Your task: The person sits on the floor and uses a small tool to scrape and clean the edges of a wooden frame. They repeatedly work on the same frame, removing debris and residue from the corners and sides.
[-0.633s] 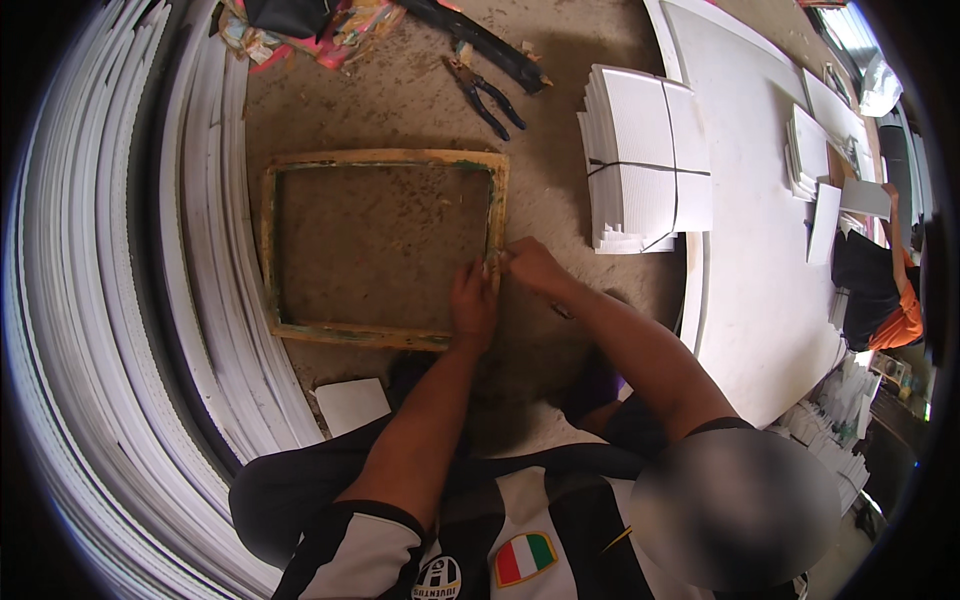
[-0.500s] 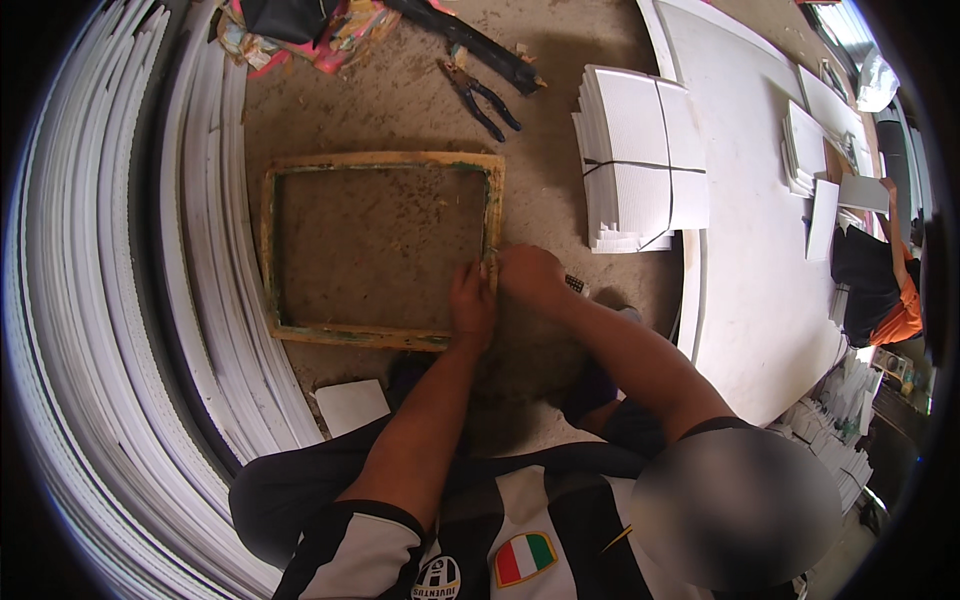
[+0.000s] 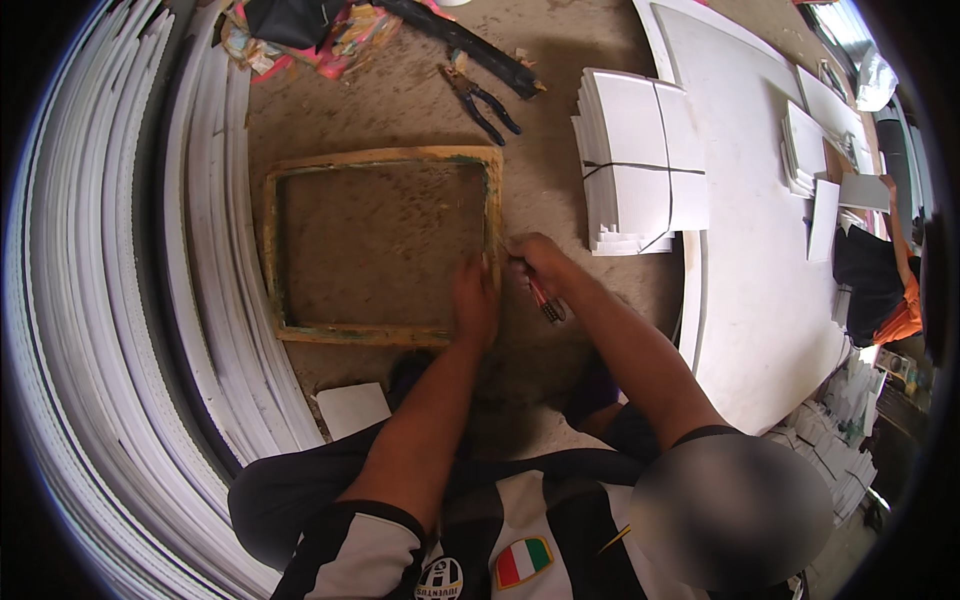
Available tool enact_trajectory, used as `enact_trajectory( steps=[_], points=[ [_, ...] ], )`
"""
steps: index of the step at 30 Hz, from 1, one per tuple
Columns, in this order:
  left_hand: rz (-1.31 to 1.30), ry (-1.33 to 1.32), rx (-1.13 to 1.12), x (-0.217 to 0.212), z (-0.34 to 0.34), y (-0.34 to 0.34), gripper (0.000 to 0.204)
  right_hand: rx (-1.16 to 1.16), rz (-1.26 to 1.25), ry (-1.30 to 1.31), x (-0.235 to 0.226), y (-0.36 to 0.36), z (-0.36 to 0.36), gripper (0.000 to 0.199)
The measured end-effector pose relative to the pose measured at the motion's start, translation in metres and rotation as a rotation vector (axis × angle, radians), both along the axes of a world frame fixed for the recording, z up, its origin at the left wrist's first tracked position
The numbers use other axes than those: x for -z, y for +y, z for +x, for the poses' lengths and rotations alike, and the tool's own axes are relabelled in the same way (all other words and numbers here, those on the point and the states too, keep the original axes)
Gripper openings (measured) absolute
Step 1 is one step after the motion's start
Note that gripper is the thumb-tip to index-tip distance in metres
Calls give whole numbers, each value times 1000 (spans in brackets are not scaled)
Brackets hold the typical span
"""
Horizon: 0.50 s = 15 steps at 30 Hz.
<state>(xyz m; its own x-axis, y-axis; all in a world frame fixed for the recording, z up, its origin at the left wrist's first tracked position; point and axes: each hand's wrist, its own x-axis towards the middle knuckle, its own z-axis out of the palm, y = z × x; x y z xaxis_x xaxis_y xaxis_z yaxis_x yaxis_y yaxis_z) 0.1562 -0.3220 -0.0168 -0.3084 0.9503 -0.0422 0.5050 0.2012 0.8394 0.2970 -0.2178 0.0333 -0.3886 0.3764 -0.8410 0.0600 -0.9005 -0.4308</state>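
Note:
A rectangular wooden frame (image 3: 380, 152) with greenish stains on its inner edges lies on the bare floor in front of me. My left hand (image 3: 475, 300) grips its right rail near the lower right corner. Just outside that rail is my right hand (image 3: 535, 262), its fingers closed around a slim hand tool (image 3: 545, 300) with a red and black handle. The handle's end points back toward me. The tool's tip is hidden by the fingers, so its exact kind cannot be told.
Dark-handled pliers (image 3: 480, 103) and a black bar (image 3: 465, 45) lie beyond the frame. A strapped bundle of white panels (image 3: 640, 160) stands to the right by a large white board (image 3: 750, 250). Long white sheets (image 3: 205, 250) line the left. A co-worker (image 3: 875, 280) is at far right.
My right hand has turned, bringing the red and black handle into fuller view. The left hand stays on the rail, and the frame has shifted only slightly.

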Motion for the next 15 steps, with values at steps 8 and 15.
enact_trajectory(
  steps=[8,15],
  points=[
    [-57,60,18,-8,-10,45,33,-588,877,-883,-33,0,-14,26],
    [-37,7,-80,-19,3,38,36,-657,811,-925,-36,-2,-35,28]
  ],
)
